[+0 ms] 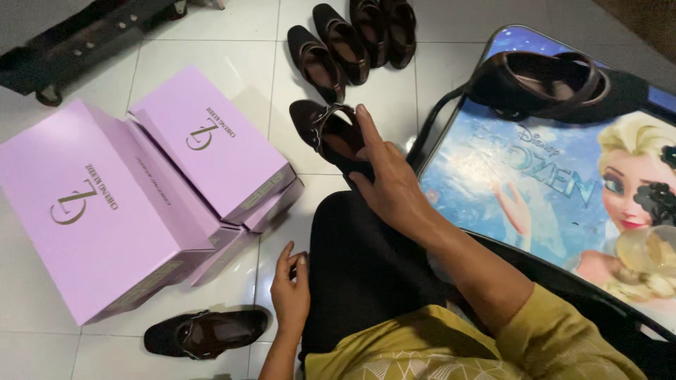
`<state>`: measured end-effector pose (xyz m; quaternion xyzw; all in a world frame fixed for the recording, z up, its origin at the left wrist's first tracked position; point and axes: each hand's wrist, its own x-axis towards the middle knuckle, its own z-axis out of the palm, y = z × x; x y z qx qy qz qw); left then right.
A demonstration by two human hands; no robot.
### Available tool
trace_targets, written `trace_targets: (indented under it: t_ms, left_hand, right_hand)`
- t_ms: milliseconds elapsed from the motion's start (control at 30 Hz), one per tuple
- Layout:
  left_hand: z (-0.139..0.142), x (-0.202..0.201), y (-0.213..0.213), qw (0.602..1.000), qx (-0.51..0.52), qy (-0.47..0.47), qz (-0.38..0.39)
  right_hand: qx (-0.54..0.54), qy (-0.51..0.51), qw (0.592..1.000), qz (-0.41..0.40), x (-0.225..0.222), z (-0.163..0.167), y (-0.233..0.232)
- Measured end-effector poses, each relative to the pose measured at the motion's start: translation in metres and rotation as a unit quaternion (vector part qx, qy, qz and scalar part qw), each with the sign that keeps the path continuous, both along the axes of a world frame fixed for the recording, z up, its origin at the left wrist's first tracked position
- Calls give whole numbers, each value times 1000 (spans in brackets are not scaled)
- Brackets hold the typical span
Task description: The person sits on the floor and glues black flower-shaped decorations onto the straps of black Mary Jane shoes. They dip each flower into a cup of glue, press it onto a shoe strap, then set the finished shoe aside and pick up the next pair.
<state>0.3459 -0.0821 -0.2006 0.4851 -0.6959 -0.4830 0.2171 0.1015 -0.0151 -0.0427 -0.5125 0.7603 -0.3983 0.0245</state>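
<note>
View: a single head-worn camera, no second view to overlap.
Direction: steeply down over the person's lap onto the white tiled floor [211, 42].
Nearness: close; forearms enter from the bottom edge, lilac shoeboxes [105, 204] fill the left.

I see dark brown shoes [331, 137] on white floor tiles [211, 28]. The boxes [91, 211] are lilac with gold-brown markings. The tray [507, 176] is blue, printed with a blonde cartoon figure, and rimmed in black. My sleeve [556, 338] is mustard yellow; the hem shows a pale leaf pattern. The trousers [366, 267] are black.
</note>
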Motion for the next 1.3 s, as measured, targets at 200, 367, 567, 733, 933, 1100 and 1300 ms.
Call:
trace_targets:
  t_ms: [200, 367, 567, 733, 933, 1100, 1300]
  left_hand:
    - [4, -1, -4, 999, 6, 13, -36]
    - [1, -5, -8, 997, -32, 13, -62]
    - [-13, 34, -17, 999, 14, -44, 0]
    - [-34, 105, -5, 981, 21, -182, 58]
    - [-51, 205, 39, 952, 46, -143, 268]
    - [-58, 276, 102, 863, -21, -208, 460]
    - [-66, 326, 153, 763, 9, -298, 574]
  right_hand:
    - [-8, -25, 1000, 10, 7, -63, -65]
    - [12, 98, 995, 7, 1, -95, -57]
    - [-52, 92, 994, 19, 41, -105, 6]
    - [-72, 176, 976, 107, 88, -117, 26]
    - [-33, 205, 962, 178, 115, -135, 22]
    - [-45, 219, 959, 175, 114, -150, 28]
    - [-23, 220, 960, 172, 118, -159, 38]
